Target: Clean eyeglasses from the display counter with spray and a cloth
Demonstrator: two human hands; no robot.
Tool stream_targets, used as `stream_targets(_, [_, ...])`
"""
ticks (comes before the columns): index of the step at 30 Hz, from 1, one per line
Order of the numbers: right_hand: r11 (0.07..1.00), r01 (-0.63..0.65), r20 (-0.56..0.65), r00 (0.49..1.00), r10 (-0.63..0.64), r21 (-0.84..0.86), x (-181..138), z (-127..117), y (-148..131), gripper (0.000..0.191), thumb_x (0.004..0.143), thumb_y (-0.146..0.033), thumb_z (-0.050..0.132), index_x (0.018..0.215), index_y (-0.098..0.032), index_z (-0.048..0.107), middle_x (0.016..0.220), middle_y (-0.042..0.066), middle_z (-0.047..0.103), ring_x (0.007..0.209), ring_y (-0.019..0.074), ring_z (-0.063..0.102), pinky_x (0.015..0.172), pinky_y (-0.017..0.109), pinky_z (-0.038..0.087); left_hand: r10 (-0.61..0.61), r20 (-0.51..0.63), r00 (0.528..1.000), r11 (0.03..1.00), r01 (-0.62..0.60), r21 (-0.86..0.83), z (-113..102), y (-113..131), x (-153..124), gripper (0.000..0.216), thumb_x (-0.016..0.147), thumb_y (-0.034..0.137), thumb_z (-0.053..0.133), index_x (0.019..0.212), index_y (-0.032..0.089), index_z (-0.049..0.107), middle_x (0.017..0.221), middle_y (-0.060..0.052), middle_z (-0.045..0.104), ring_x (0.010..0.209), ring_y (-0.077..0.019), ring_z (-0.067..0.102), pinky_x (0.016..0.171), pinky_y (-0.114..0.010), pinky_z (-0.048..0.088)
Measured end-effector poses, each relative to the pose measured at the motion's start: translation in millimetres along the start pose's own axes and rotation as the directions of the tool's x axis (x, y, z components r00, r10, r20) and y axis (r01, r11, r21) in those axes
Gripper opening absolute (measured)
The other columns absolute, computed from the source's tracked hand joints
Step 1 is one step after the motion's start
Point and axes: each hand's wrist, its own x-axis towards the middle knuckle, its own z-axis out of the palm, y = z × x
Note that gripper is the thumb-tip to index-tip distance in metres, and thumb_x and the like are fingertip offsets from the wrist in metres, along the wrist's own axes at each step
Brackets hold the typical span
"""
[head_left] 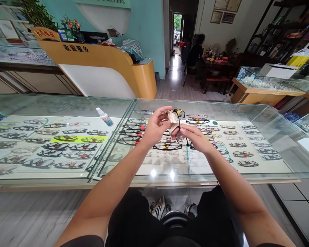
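Observation:
Above the glass display case, both my hands are close together around a pair of black-framed eyeglasses point(179, 116). My left hand point(158, 125) is closed on a light beige cloth point(173, 120), which is bunched against the glasses on their left side. The fingers of my right hand point(195, 136) pinch the dark frame from the right, near its lower part. My fingers and the cloth hide much of the lenses. A white spray bottle point(105, 117) with a blue label stands on the glass to the left of my hands.
Rows of eyeglasses point(69, 138) lie inside the glass display case point(144, 176). Beyond it is a curved yellow-and-white counter point(100, 67). At the far right stand more glass cases point(270, 82). A person point(195, 51) sits at a dark table in the back.

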Motion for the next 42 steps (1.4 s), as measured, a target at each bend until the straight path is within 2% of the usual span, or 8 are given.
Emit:
stream_targets(3, [1.0,-0.005,0.002,1.0,0.005,-0.009,0,1,2,0.048,0.107,-0.064,0.061,0.102,-0.02,0.078,0.096,0.007,0.079,0.094,0.0222,0.069,0.093,0.037,0.055,-0.04,-0.056,0.998,0.998,0.038,-0.041,3,0,-2,0.071,0.082,0.053,0.095,0.133,0.026,0.054,0.108,-0.005,0.076,0.09,-0.0179,0.074,0.077,-0.027,0.055])
stream_targets(10, [0.998,0.008,0.035,0.999,-0.006,-0.061,-2,5,3,0.045,0.109,-0.06,0.059,0.1,-0.02,0.078,0.092,0.005,0.074,0.093,0.021,0.066,0.092,0.035,0.053,-0.172,-0.072,0.982,0.979,0.163,-0.122,5,-8,-3,0.074,0.076,0.066,0.095,0.105,0.028,0.039,0.078,0.01,0.069,0.047,-0.0098,0.057,0.051,-0.024,0.041])
stream_targets(13, [0.998,0.016,0.033,0.999,-0.014,-0.064,-2,5,2,0.045,0.109,-0.06,0.06,0.1,-0.02,0.077,0.094,0.006,0.075,0.092,0.0208,0.066,0.091,0.035,0.054,-0.177,-0.074,0.981,0.978,0.167,-0.123,8,-7,-3,0.069,0.075,0.066,0.096,0.1,0.024,0.048,0.074,0.008,0.068,0.051,-0.0081,0.054,0.054,-0.024,0.041])
stream_targets(18, [0.998,0.002,0.014,1.0,-0.001,-0.056,-3,4,0,0.048,0.108,-0.063,0.059,0.1,-0.019,0.078,0.094,0.007,0.077,0.091,0.0214,0.066,0.09,0.036,0.055,-0.104,-0.048,0.993,0.991,0.099,-0.085,11,-2,-4,0.059,0.077,0.062,0.096,0.107,0.019,0.068,0.088,-0.001,0.075,0.076,-0.0128,0.067,0.071,-0.024,0.051])
stream_targets(23, [1.0,-0.025,0.025,0.999,0.024,0.019,-1,2,1,0.046,0.106,-0.062,0.063,0.099,-0.02,0.08,0.091,0.006,0.076,0.093,0.0222,0.068,0.092,0.036,0.055,-0.146,0.093,0.985,0.986,0.152,-0.062,9,-6,-8,0.051,0.09,0.067,0.084,0.103,0.02,0.068,0.07,0.003,0.067,0.052,-0.0114,0.058,0.055,-0.026,0.047])
stream_targets(31, [0.983,-0.099,0.055,0.994,0.092,0.154,1,4,11,0.045,0.104,-0.06,0.066,0.097,-0.018,0.081,0.089,0.007,0.077,0.089,0.0218,0.064,0.086,0.036,0.051,-0.184,0.224,0.957,0.968,0.217,-0.129,3,-10,-6,0.051,0.085,0.059,0.091,0.104,0.021,0.064,0.059,0.004,0.065,0.045,-0.0152,0.061,0.053,-0.03,0.056])
stream_targets(37, [0.982,-0.081,0.073,0.995,0.07,0.168,1,6,19,0.041,0.107,-0.054,0.064,0.098,-0.018,0.081,0.09,0.007,0.077,0.088,0.0206,0.064,0.087,0.034,0.05,-0.153,0.158,0.976,0.976,0.174,-0.129,8,-9,-10,0.044,0.089,0.056,0.088,0.1,0.023,0.062,0.057,0.005,0.065,0.039,-0.015,0.059,0.049,-0.03,0.055])
stream_targets(42, [0.984,-0.089,0.097,0.993,0.075,0.153,1,10,17,0.043,0.106,-0.058,0.064,0.099,-0.018,0.08,0.091,0.007,0.078,0.089,0.0217,0.066,0.091,0.036,0.054,-0.185,0.083,0.979,0.975,0.193,-0.113,10,-9,-10,0.052,0.093,0.073,0.077,0.088,0.022,0.063,0.052,0.003,0.059,0.038,-0.0148,0.055,0.043,-0.028,0.046])
